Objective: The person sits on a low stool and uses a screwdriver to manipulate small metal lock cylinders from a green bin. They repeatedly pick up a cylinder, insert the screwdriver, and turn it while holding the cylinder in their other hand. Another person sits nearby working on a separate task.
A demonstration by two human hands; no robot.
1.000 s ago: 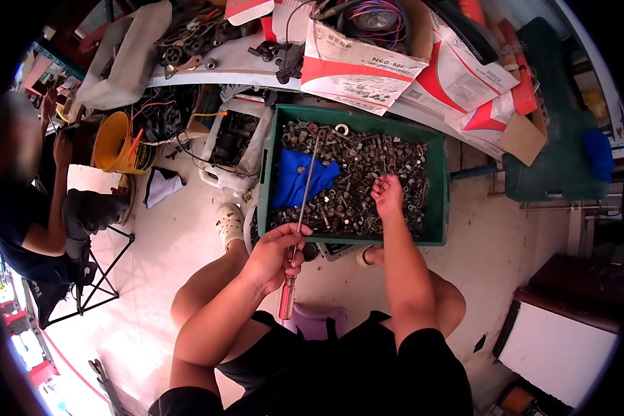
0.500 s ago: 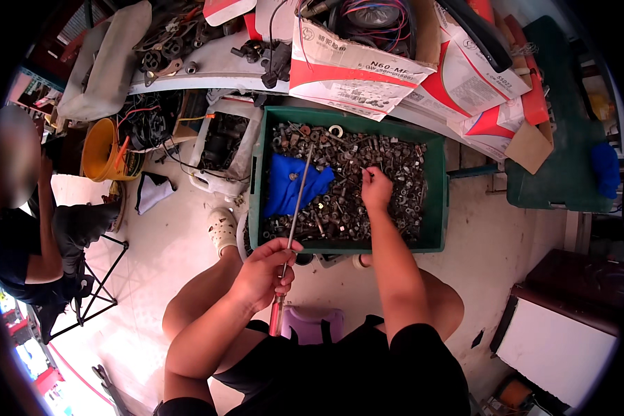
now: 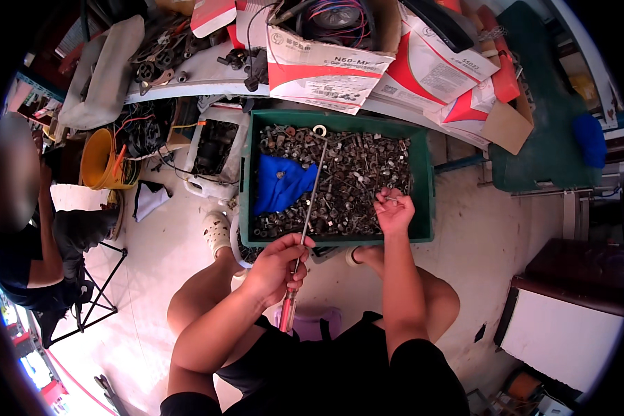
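Observation:
My left hand is closed around a long screwdriver with a thin metal shaft and a clear red handle. The shaft slants up over the green crate, its tip near the far side. Above the crate's right part, my right hand is turned palm up, fingers curled on a small screw-like metal piece; its exact kind is hard to make out. Mixed loose bolts, nuts and washers fill the crate. On their left side lies a blue cloth with a small metal part on it.
A bench with car parts and red-and-white cardboard boxes stands behind the crate. Left of it are a pale plastic container and a yellow bucket. Another person sits at far left. A white-fronted cabinet is at right.
My right hand has moved right and nearer, turning from a downward pinch to palm up with a small metal piece showing. The screwdriver stays in my left hand; the whole view has shifted slightly.

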